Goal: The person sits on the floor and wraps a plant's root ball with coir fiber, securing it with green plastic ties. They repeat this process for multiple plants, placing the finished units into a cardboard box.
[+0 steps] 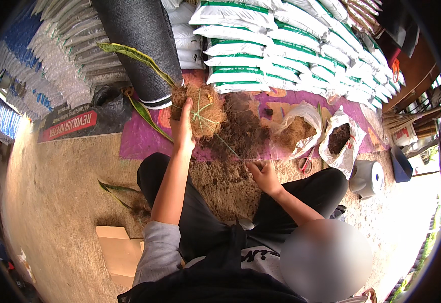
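Observation:
My left hand [182, 129] grips a shaggy brown ball of coconut fibre [209, 113] from its near left side, holding it over the mat. Green string [225, 143] criss-crosses the ball and runs taut down to my right hand [265, 177]. The fingers of that hand are pinched on the string, near my right knee. From the ball's left side, long yellow-edged snake plant leaves [142, 58] stick out. Dark soil mixed with loose fibre [243, 126] lies spread on the purple mat [134, 136] just right of the ball.
Right of the soil stand open bags of fibre [298, 132] and dark soil [338, 139], with scissors [305, 164] nearby. Stacked white-and-green sacks [240, 55] and a black netting roll [137, 45] line the back. Another snake plant [117, 190] and cardboard [117, 252] lie left.

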A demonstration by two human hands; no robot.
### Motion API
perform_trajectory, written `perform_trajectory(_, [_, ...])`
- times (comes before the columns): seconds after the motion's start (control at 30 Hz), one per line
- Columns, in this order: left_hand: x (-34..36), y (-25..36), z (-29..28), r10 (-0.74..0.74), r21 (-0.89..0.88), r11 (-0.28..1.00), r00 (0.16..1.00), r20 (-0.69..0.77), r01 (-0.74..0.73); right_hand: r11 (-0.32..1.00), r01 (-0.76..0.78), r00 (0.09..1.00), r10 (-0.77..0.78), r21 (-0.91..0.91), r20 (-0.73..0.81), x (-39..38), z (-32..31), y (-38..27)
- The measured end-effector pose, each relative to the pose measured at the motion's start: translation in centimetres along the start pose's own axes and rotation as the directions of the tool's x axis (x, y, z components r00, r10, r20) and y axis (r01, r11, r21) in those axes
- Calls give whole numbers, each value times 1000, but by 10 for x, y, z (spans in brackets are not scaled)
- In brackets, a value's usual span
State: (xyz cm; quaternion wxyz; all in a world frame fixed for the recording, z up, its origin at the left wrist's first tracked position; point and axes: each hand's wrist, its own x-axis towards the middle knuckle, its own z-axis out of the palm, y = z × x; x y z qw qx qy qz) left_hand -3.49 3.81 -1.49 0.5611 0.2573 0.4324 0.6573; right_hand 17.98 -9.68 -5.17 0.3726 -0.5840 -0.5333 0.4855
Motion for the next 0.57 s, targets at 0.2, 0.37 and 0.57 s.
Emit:
perform_trajectory(0.2, [-13,13,8,-39,-70,997,997,70,44,983,79,995,-89,-165,-54,10,1,5])
perform_trajectory(0.37, [-17,17,8,-93,-99,990,991,98,102,960,94,992,-112,-264,-54,26,0,13])
perform_trajectory(0.57, [-26,19,4,-209,-56,974,964,166,221,934,169,978,-199,-316,-65,40,8,18])
